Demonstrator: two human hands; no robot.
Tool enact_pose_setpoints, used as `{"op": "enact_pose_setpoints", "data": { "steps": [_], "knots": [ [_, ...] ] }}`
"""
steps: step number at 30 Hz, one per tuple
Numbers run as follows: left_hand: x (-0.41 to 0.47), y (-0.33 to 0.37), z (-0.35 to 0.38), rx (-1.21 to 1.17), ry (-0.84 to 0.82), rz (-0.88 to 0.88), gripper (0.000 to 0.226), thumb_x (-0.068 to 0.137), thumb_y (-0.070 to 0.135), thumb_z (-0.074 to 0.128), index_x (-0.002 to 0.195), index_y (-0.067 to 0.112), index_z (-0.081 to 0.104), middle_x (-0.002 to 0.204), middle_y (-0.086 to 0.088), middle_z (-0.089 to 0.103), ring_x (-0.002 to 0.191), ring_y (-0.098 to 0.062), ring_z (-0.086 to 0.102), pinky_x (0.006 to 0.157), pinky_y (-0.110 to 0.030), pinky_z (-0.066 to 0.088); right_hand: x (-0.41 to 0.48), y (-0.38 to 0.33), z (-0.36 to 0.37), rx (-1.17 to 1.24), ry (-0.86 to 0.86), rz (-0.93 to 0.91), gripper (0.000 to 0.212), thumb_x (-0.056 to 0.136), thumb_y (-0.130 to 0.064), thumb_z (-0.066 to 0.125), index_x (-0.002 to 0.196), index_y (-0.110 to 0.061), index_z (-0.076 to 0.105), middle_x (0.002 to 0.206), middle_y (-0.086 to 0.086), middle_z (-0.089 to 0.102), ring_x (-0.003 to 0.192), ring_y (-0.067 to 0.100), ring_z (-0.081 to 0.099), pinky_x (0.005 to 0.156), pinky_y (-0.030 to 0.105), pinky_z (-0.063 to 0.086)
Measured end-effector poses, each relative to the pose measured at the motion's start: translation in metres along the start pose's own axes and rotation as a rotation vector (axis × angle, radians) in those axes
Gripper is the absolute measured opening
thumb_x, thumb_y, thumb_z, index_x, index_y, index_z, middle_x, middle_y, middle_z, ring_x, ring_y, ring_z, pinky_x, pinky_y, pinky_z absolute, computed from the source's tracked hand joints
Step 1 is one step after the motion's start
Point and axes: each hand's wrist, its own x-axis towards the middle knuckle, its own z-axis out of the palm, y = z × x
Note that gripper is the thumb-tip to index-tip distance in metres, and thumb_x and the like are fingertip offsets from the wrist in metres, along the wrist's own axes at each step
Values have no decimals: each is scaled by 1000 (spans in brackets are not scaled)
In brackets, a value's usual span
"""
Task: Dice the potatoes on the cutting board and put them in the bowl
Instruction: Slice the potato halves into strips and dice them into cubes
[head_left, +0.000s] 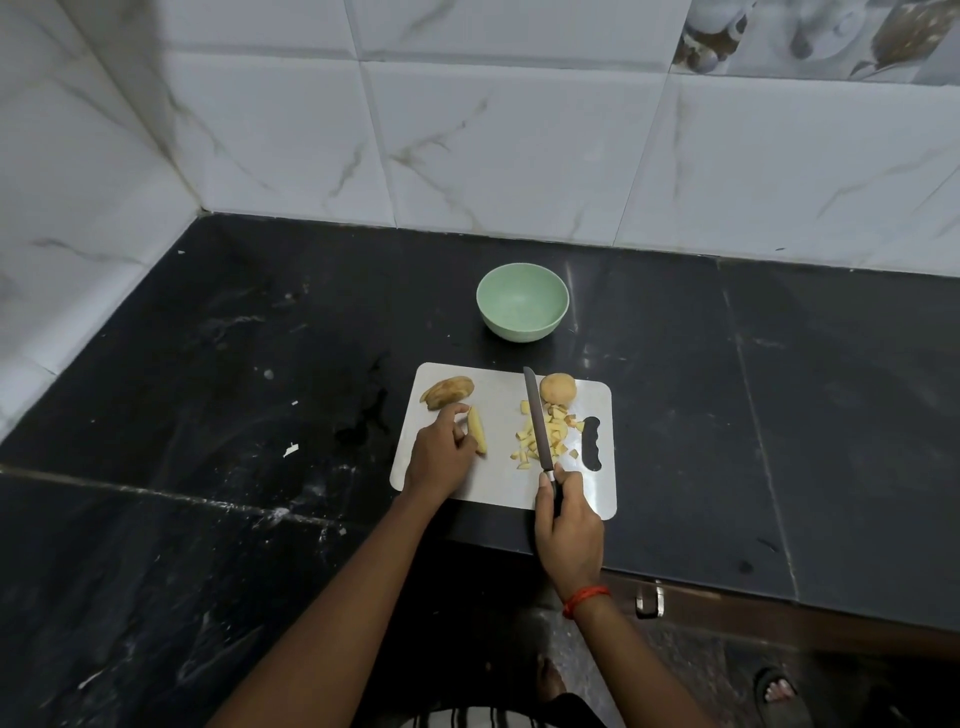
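L hand (441, 460) pinches a potato strip (477, 428) on the cutting board (498, 486), sliced potato (447, 392) just behind it. R hand (569, 525) grips the knife (537, 421), blade lying across the diced pile (553, 434) by an uncut potato chunk (558, 389). Green bowl (522, 301) sits just beyond the board.

Left hand (439, 457) holds potato strip (477, 430); right hand (569, 525) grips knife (537, 421); both forearms extended forward.
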Motion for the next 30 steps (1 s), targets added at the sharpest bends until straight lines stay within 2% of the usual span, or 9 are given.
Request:
{"op": "enact_pose_setpoints", "data": {
  "steps": [7,10,13,16,18,20,22,25,30],
  "knots": [
    [-3,-4,-9,-56,-44,49,53,89,13,65,140,23,53,73,2,59,69,-11,57,66,-22,44,-1,-1,0,-3,11,-13,13,101,-28,51,92,-23,46,63,-13,53,51,13,53,45,30,42],
    [2,-8,-17,40,-92,204,58,89,11,65,141,35,55,99,4,57,81,-8,56,78,-22,48,-1,0,0,-7,14,-10,14,102,-28,51,91,-23,45,64,-13,54,51,14,54,45,30,42],
    [12,-14,-20,269,-72,413,36,85,15,76,118,31,74,125,-1,53,117,-16,50,95,-36,50,-1,1,1,-9,12,-9,14,102,-30,50,91,-24,44,63,-11,54,51,14,54,45,33,44],
    [17,-4,-27,406,15,454,11,83,34,79,90,26,79,125,-1,61,124,-24,53,88,-45,53,-1,-1,1,-8,23,-13,13,101,-32,49,92,-25,44,63,-9,56,52,17,56,45,32,43],
    [16,5,-26,437,-11,366,20,86,43,74,86,23,78,117,1,69,116,-22,61,88,-39,51,-1,-2,1,-16,33,-19,13,101,-32,49,92,-25,44,62,-10,55,50,16,54,44,30,39],
    [11,14,-23,327,-62,132,18,86,42,72,91,24,74,99,3,74,99,-21,67,83,-32,51,-2,-2,1,-21,38,-22,12,101,-30,50,92,-24,45,62,-11,55,49,15,53,45,27,37],
    [9,16,-18,212,-62,-39,19,85,41,73,96,26,72,97,3,75,95,-20,68,77,-26,48,-2,-3,1,-17,39,-13,11,101,-29,50,93,-21,48,63,-10,57,50,16,54,46,26,36],
    [7,14,-12,128,-52,-108,23,85,42,74,100,24,75,96,2,76,94,-18,69,79,-26,50,-1,-3,0,-28,43,-6,11,101,-28,51,95,-20,50,63,-9,57,51,17,56,45,25,35],
    [7,10,-14,43,-55,-160,10,83,36,76,83,26,79,75,11,72,83,-14,70,81,-31,57,1,-6,1,-95,-3,4,10,102,-26,50,94,-24,45,61,-11,53,47,12,48,44,24,31]
  ]
}}
